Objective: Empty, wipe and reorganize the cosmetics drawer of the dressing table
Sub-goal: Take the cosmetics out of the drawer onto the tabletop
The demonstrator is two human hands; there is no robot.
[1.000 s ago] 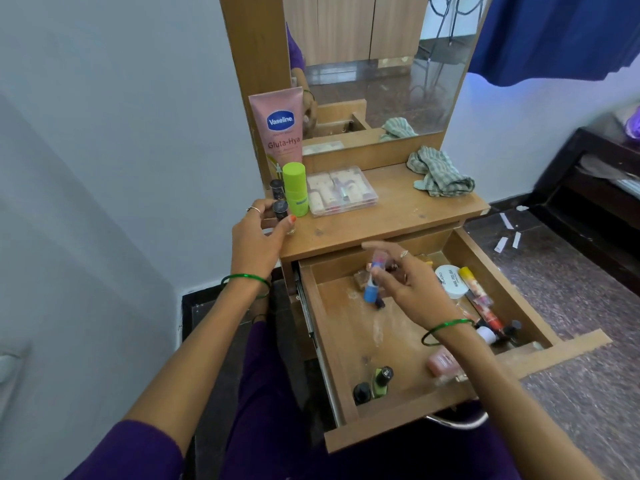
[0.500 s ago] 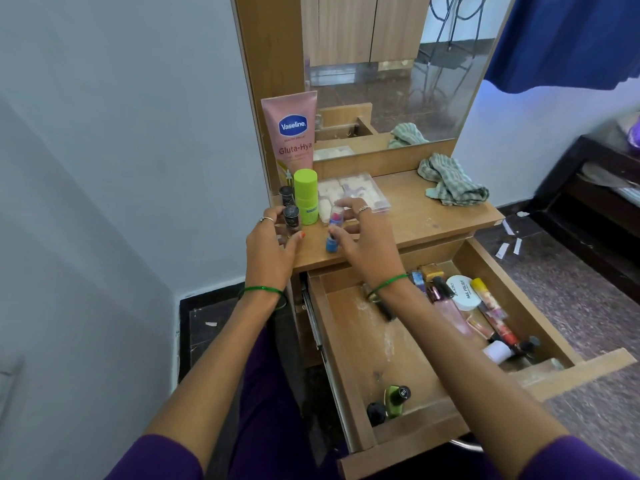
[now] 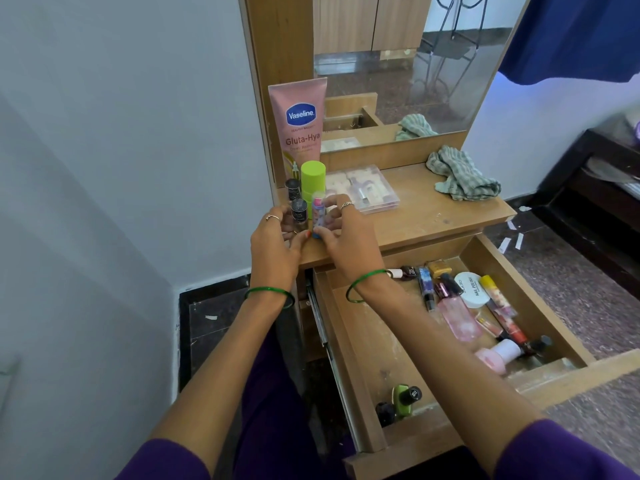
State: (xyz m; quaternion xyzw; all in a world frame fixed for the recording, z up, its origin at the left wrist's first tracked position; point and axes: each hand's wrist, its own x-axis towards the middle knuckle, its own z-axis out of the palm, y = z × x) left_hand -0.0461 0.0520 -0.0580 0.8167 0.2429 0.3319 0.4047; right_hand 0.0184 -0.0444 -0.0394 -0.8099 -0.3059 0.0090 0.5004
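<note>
While both your arms reach out over the wooden dressing table top (image 3: 433,216), your right hand (image 3: 346,233) pinches a small pink and blue tube (image 3: 318,216) upright at the near left edge, thumb low and fingers curled round it. Your left hand (image 3: 275,242) sits just beside it, fingers curled toward a little dark cylindrical bottle (image 3: 299,210); can't tell if it's really gripping that or only touching it.

Behind those stand a lime green stick container (image 3: 312,180), another dark bottle (image 3: 293,188) and a tall pink Vaseline tube (image 3: 300,126). A clear plastic palette case (image 3: 367,188) lies to the right, with a crumpled green checked cloth (image 3: 462,178) further right.

The open wooden drawer (image 3: 356,368) holds a jumble along its right side: a white round nail polish remover tub (image 3: 473,289), a flat pink bottle (image 3: 459,318), more tubes. A green nail polish bottle (image 3: 403,396) lies at the near left corner.
</note>
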